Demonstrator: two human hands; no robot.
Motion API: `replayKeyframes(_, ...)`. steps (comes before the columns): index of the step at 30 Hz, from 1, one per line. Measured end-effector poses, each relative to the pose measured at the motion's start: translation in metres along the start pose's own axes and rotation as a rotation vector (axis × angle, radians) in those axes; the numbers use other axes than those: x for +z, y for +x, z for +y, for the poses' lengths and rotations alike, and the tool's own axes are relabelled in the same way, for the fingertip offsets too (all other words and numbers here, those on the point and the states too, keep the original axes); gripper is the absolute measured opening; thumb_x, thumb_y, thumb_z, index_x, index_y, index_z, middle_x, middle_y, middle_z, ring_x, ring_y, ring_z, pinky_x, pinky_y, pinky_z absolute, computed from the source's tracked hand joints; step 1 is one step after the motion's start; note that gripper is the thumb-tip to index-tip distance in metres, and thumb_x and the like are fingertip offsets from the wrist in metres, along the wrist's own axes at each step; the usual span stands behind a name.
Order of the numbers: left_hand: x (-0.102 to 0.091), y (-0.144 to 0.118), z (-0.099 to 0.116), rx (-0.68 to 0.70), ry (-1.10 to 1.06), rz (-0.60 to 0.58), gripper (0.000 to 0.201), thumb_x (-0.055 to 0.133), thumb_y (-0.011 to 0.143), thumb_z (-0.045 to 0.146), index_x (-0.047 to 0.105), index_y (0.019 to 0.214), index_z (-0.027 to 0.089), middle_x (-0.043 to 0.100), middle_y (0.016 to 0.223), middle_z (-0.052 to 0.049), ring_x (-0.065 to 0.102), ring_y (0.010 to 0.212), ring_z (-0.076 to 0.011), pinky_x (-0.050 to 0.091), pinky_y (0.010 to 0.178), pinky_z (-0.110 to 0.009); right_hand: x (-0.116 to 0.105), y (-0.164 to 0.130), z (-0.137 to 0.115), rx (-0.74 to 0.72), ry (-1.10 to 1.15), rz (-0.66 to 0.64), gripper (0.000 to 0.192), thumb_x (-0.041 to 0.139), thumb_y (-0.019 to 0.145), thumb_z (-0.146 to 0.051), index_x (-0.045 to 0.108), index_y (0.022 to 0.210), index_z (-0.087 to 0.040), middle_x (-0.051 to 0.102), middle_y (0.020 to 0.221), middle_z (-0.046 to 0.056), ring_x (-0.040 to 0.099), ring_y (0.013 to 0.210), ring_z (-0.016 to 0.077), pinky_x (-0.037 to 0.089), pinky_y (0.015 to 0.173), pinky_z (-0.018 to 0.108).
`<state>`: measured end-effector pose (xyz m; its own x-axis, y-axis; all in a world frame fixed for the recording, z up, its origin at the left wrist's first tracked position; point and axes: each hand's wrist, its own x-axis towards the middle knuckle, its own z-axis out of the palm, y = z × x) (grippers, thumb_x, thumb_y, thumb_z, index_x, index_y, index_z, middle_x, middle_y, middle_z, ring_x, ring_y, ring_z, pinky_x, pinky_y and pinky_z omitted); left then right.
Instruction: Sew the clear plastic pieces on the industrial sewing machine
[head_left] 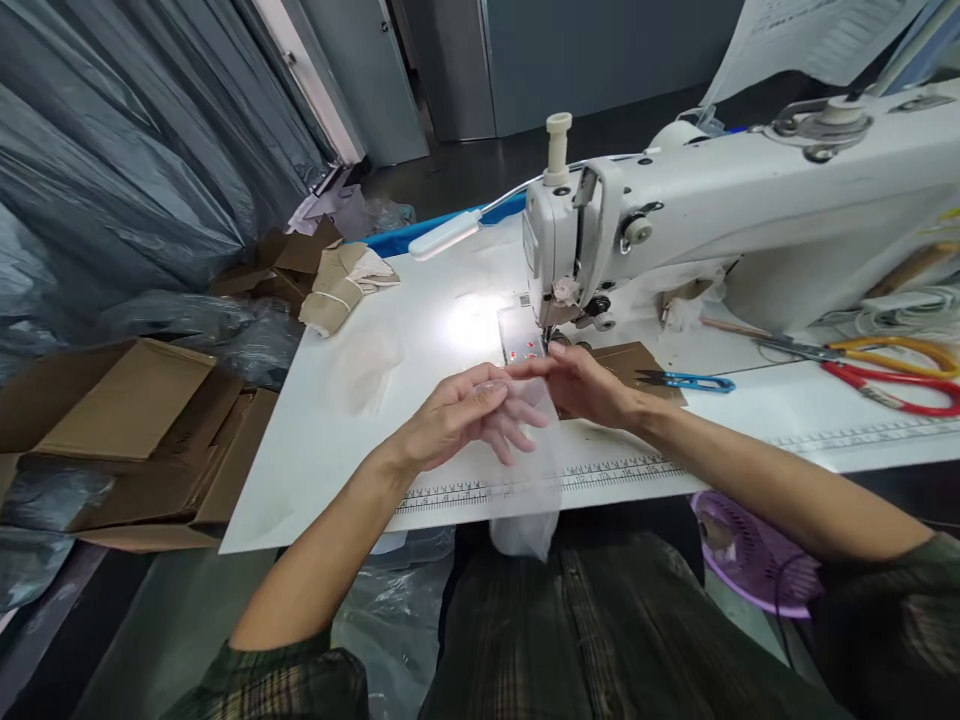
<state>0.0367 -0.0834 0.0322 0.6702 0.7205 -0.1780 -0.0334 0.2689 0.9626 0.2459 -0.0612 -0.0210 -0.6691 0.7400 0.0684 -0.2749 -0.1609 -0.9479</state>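
Observation:
A white industrial sewing machine (735, 210) stands on a white table (360, 400). Both my hands meet just in front of its needle. My left hand (469, 415) has its fingers curled over a thin clear plastic piece (529, 490) that drapes over the table's front edge toward my lap. My right hand (589, 385) pinches the same clear piece near the lit needle plate (521, 340). A brown card piece (626, 365) lies under and behind my right hand.
Blue thread snips (686, 381) lie right of my hand, with yellow scissors (885, 350) and red scissors (900, 395) farther right. A tan fabric bundle (337, 285) sits at the table's back left. Flattened cardboard boxes (127, 430) lie left; a purple fan (750, 555) stands below right.

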Motion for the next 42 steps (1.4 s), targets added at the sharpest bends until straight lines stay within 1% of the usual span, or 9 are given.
replayKeyframes(2, -0.006, 0.001, -0.003, 0.034, 0.095, 0.121, 0.031, 0.063, 0.088, 0.041, 0.054, 0.103, 0.015, 0.074, 0.093, -0.012, 0.071, 0.067, -0.0181, 0.054, 0.05, -0.024, -0.004, -0.011, -0.004, 0.141, 0.006, -0.171, 0.056, 0.056, 0.087, -0.063, 0.065, 0.112, -0.014, 0.07, 0.091, 0.008, 0.067, 0.087, 0.0213, 0.054, 0.082, 0.038)
replayKeyframes(5, -0.023, 0.003, -0.012, 0.045, 0.354, 0.321, 0.038, 0.063, 0.087, 0.044, 0.052, 0.11, 0.016, 0.073, 0.082, -0.007, 0.069, 0.063, -0.0174, 0.054, 0.051, -0.025, -0.015, -0.022, -0.009, 0.304, -0.177, -0.184, 0.045, 0.075, 0.079, -0.042, 0.063, 0.112, -0.014, 0.067, 0.079, 0.003, 0.066, 0.067, 0.0155, 0.055, 0.062, 0.028)
replayKeyframes(10, -0.048, 0.013, -0.031, 0.177, 1.095, 0.568, 0.039, 0.055, 0.091, 0.036, 0.047, 0.125, 0.019, 0.07, 0.102, -0.01, 0.068, 0.075, -0.0193, 0.057, 0.07, -0.036, -0.041, -0.019, -0.016, 0.338, -0.593, 0.185, 0.037, 0.07, 0.081, -0.034, 0.062, 0.112, -0.015, 0.067, 0.083, 0.004, 0.064, 0.068, 0.0152, 0.05, 0.057, 0.025)
replayKeyframes(14, -0.057, 0.028, -0.027, 0.414, 1.528, 0.523, 0.033, 0.055, 0.091, 0.031, 0.055, 0.121, 0.017, 0.055, 0.132, -0.016, 0.058, 0.111, -0.0287, 0.051, 0.088, -0.046, -0.053, -0.012, -0.018, 0.268, -0.961, 0.402, 0.028, 0.063, 0.086, -0.035, 0.067, 0.108, -0.019, 0.068, 0.08, 0.002, 0.061, 0.07, 0.0154, 0.046, 0.064, 0.028)
replayKeyframes(19, -0.056, 0.057, -0.016, 0.619, 1.409, 0.101, 0.016, 0.054, 0.094, 0.023, 0.068, 0.099, 0.02, 0.069, 0.103, -0.006, 0.064, 0.092, -0.0181, 0.051, 0.081, -0.036, -0.053, -0.013, -0.011, 0.291, -1.011, 0.58, 0.027, 0.057, 0.086, -0.034, 0.071, 0.105, -0.021, 0.066, 0.07, 0.0, 0.058, 0.061, 0.0151, 0.041, 0.06, 0.029)
replayKeyframes(23, -0.059, 0.081, -0.023, 0.572, 1.273, -0.182, 0.012, 0.064, 0.089, 0.028, 0.073, 0.097, 0.024, 0.07, 0.097, -0.003, 0.065, 0.09, -0.016, 0.05, 0.079, -0.032, -0.059, -0.018, -0.001, 0.169, -0.969, 0.579, 0.029, 0.053, 0.088, -0.036, 0.072, 0.105, -0.02, 0.065, 0.069, 0.0, 0.056, 0.061, 0.0148, 0.04, 0.058, 0.028)
replayKeyframes(29, -0.063, 0.09, -0.032, 0.535, 1.242, -0.112, 0.011, 0.063, 0.089, 0.031, 0.073, 0.09, 0.025, 0.068, 0.089, -0.002, 0.063, 0.086, -0.0159, 0.047, 0.082, -0.035, -0.06, -0.024, -0.002, 0.068, -0.966, 0.515, 0.027, 0.053, 0.089, -0.031, 0.071, 0.104, -0.018, 0.066, 0.074, 0.001, 0.055, 0.061, 0.0138, 0.041, 0.06, 0.028)
replayKeyframes(37, -0.049, 0.078, -0.018, 0.482, 1.272, -0.099, 0.012, 0.055, 0.093, 0.03, 0.062, 0.091, 0.021, 0.07, 0.08, 0.002, 0.059, 0.069, -0.0118, 0.044, 0.086, -0.039, -0.035, -0.018, -0.017, -0.076, -1.027, 0.148, 0.033, 0.066, 0.083, -0.04, 0.067, 0.105, -0.016, 0.065, 0.101, 0.009, 0.059, 0.091, 0.0212, 0.045, 0.08, 0.034)
replayKeyframes(42, -0.047, 0.075, -0.019, 0.464, 1.181, -0.02, 0.014, 0.06, 0.088, 0.033, 0.064, 0.094, 0.021, 0.073, 0.084, 0.001, 0.064, 0.073, -0.0119, 0.049, 0.084, -0.034, -0.025, -0.013, -0.013, -0.02, -0.882, 0.174, 0.015, 0.057, 0.087, -0.028, 0.063, 0.085, -0.015, 0.062, 0.074, 0.002, 0.054, 0.065, 0.0128, 0.041, 0.062, 0.027)
